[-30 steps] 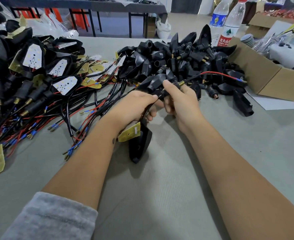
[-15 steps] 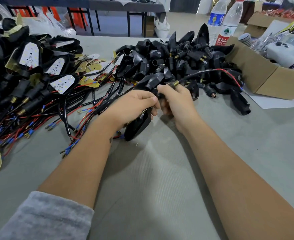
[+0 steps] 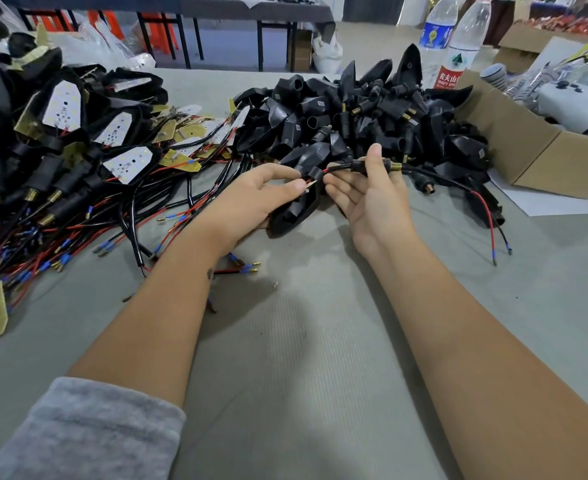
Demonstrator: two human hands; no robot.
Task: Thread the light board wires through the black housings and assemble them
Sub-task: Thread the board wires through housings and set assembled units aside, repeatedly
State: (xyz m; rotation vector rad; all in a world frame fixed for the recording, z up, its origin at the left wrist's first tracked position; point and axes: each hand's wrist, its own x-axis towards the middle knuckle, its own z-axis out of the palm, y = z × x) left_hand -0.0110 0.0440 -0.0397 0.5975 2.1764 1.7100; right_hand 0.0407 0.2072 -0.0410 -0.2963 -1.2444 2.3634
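My left hand (image 3: 251, 199) holds a black housing (image 3: 294, 211) with a light board in it, its thumb and fingertips pinching at the board's edge. My right hand (image 3: 372, 199) is palm up, and its thumb presses a black stem with a brass threaded end (image 3: 375, 166) against the fingers. A black sheathed cable runs from the housing through that stem, and its red and black wires (image 3: 486, 209) trail off to the right onto the table.
A heap of empty black housings (image 3: 361, 112) lies just beyond my hands. Finished units and loose light boards with wires (image 3: 77, 157) cover the left side. A cardboard box (image 3: 528, 147) and two water bottles (image 3: 458, 46) stand at the back right. The grey table (image 3: 303, 358) stretches toward me.
The hands have drawn apart: the stem has slid along the cable away from the housing to the right. The wire ends now lie farther right on the table.
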